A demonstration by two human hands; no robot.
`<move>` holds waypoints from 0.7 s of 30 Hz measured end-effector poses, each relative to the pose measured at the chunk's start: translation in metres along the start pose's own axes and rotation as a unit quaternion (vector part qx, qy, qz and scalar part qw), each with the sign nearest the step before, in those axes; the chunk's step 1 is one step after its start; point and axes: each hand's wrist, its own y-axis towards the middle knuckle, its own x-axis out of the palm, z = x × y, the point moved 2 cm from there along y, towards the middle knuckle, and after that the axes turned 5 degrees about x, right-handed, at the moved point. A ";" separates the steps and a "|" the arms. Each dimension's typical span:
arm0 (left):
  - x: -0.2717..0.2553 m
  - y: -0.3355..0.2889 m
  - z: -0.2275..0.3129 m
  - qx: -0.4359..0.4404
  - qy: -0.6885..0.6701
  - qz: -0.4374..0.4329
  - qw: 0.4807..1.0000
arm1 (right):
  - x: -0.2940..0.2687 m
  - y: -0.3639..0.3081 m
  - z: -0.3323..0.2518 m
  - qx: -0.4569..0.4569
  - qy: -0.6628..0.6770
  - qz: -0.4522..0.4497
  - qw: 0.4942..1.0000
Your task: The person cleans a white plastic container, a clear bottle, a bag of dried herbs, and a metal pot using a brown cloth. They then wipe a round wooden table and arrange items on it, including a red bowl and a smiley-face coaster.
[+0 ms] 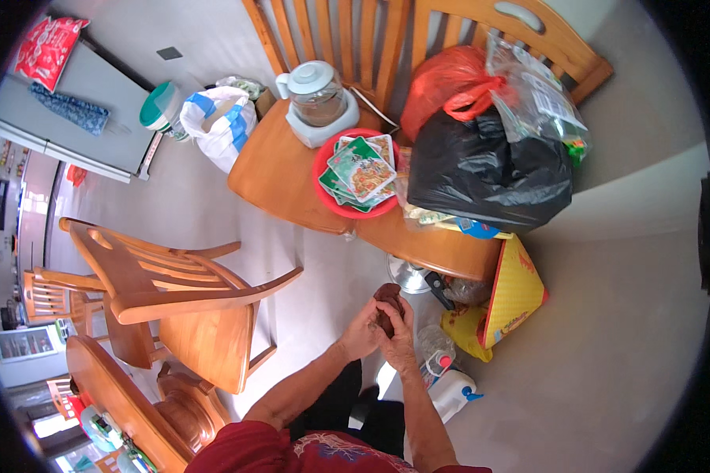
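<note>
Both my hands meet low in the middle of the head view, closed together around a dark reddish-brown lump point(388, 296). My left hand point(361, 331) grips it from the left. My right hand point(397, 335) wraps it from the right, fingers bent over its side. The lump's rounded top shows above the fingers; its lower part is hidden, and I cannot tell its kind. Beyond the hands stands a wooden chair seat point(434, 246) with a black plastic bag point(489, 169) on it. Below that seat, a metal lid point(408, 274) with a black handle is partly visible.
A red basin point(323, 189) of packets and an electric kettle point(317, 94) sit on another chair. Bottles point(450, 394) and a yellow bag point(513, 292) stand on the floor at right. A wooden chair point(189, 307) and a round table point(126, 402) are at left.
</note>
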 end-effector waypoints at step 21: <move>0.028 -0.186 0.256 0.465 0.527 0.530 0.475 | -0.048 0.142 0.127 0.036 -0.392 -0.148 0.907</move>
